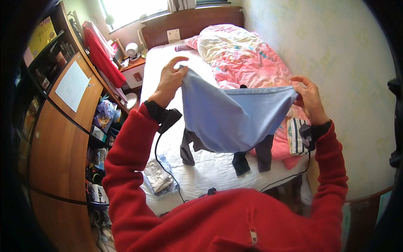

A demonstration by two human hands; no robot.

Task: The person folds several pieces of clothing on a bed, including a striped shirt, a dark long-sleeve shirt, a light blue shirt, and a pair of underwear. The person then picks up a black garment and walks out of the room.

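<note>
Right of a wooden cabinet [63, 143] and a pale bundle [159, 176] on the bed [208, 172], the left hand [170, 82] pinches one upper corner of a blue cloth [239, 117] that hangs over the bed, partly hiding dark clothes [263, 154], while the right hand [310, 98], well apart, pinches the other near a striped cloth [296, 137].

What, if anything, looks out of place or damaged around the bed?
The pink patterned quilt lies rumpled along the wall side of the white-sheeted bed, not spread flat. The held light-blue fabric shows no visible damage. I see no spill.
</note>
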